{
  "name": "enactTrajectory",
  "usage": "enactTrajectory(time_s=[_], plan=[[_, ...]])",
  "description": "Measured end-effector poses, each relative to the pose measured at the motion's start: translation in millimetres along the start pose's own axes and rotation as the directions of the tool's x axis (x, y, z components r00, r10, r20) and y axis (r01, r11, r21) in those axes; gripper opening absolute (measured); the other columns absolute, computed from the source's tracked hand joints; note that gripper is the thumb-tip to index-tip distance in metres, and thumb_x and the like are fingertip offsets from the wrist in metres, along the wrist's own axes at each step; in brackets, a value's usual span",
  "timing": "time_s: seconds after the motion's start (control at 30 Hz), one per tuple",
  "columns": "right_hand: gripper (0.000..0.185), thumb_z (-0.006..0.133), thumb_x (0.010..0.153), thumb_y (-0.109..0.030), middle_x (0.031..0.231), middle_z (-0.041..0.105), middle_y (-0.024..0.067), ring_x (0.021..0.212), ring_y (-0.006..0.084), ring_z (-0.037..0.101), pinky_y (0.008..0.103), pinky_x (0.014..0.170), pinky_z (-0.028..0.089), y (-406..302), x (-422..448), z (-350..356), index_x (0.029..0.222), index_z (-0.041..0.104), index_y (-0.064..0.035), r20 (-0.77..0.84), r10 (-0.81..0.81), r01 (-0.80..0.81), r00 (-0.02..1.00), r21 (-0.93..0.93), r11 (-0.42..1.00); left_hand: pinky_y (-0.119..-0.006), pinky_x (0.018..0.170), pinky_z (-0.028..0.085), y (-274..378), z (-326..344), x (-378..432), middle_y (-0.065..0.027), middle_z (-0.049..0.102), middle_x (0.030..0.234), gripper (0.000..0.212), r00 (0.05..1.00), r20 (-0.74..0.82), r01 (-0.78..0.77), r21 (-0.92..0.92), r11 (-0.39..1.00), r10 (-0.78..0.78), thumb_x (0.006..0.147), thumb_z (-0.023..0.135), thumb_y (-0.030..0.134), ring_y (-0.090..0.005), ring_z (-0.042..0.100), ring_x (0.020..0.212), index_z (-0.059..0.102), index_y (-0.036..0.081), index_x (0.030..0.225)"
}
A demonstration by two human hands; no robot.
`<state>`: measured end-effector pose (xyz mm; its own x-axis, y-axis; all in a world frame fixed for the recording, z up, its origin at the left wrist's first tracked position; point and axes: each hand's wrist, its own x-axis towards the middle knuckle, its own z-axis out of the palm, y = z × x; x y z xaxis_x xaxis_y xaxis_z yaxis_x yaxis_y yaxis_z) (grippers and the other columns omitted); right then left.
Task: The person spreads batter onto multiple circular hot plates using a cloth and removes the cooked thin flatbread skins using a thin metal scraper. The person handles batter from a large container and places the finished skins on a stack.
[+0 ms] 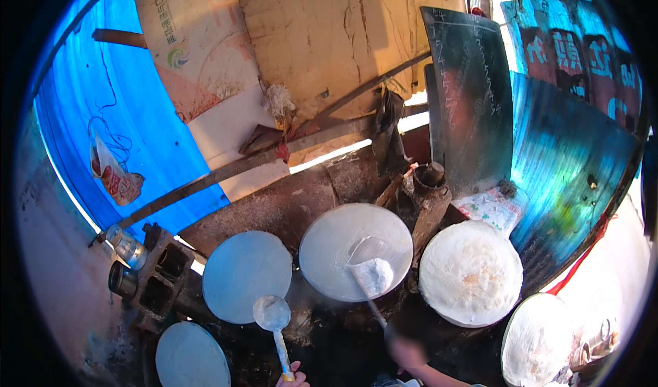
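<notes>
My left hand (293, 375), at the bottom edge, grips the handle of a ladle (271, 313). The ladle's whitish bowl overlaps the lower rim of a round pan with a pale surface (245, 269). My right hand (407, 350) is blurred and holds a flat metal spatula (369, 253) by its thin handle. Its blade lies over the middle round pan (334, 233), whose surface has a whitish coat. White, paste-like stuff (374, 276) sits on the spatula's blade. What the ladle holds is hard to tell.
To the right stand a round pan coated in rough white matter (470, 274) and another white-coated round (537, 341). One more pale round pan (193, 359) is lower left. Hollow blocks (167, 279) and glass jars (127, 248) flank the left. A dark board with written marks (470, 99) stands behind.
</notes>
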<state>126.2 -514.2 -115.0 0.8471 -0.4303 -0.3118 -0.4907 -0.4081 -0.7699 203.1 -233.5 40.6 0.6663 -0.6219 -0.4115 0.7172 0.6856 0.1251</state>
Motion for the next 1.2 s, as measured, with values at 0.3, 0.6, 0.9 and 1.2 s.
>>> enactTrajectory(time_s=[0.3,0.6,0.9,1.2], plan=[[0.031,0.045,0.089,-0.019,0.067,0.049,0.006,0.039,0.0153,0.05,0.0292,0.037,0.047,-65,11,-74,0.117,0.044,-0.0053,-0.008,0.044,-0.042,0.999,0.155,0.987,-0.016,0.038,0.034,0,12,10,-0.0035,0.04,0.073,0.038,0.995,-0.097,0.001,-0.021,1.0,-0.003,0.085,0.039,-0.003,-0.0061,0.036,0.051,0.043,0.006,0.122],[0.019,0.043,0.089,-0.02,0.046,0.042,0.0043,0.032,0.0157,0.045,0.032,0.031,0.043,-70,90,-77,0.097,0.054,-0.0068,-0.239,0.317,-0.097,0.918,0.64,0.762,-0.014,0.039,0.033,-7,23,18,-0.003,0.041,0.074,0.04,0.997,-0.078,0.032,0.052,0.998,-0.028,0.084,0.039,-0.005,-0.0056,0.036,0.05,0.042,0.007,0.121],[0.036,0.045,0.089,-0.024,0.05,0.039,-0.0008,0.036,0.0079,0.038,0.0242,0.034,0.033,-12,125,25,0.122,0.05,-0.0084,-0.534,0.257,0.191,0.805,0.645,0.74,-0.013,0.041,0.032,-20,11,26,-0.0019,0.036,0.072,0.04,0.974,-0.004,0.225,0.05,0.973,-0.225,0.086,0.038,-0.001,-0.0052,0.035,0.054,0.039,0.004,0.126],[0.038,0.042,0.09,-0.023,0.047,0.03,-0.0053,0.033,0.0066,0.031,0.0212,0.03,0.027,-46,105,1,0.128,0.043,-0.0193,-0.338,0.284,0.141,0.897,0.828,0.542,-0.014,0.039,0.032,-22,8,39,-0.0022,0.037,0.072,0.043,0.96,0.037,0.275,0.089,0.957,-0.279,0.083,0.04,-0.004,-0.0055,0.034,0.052,0.039,0.004,0.125]])
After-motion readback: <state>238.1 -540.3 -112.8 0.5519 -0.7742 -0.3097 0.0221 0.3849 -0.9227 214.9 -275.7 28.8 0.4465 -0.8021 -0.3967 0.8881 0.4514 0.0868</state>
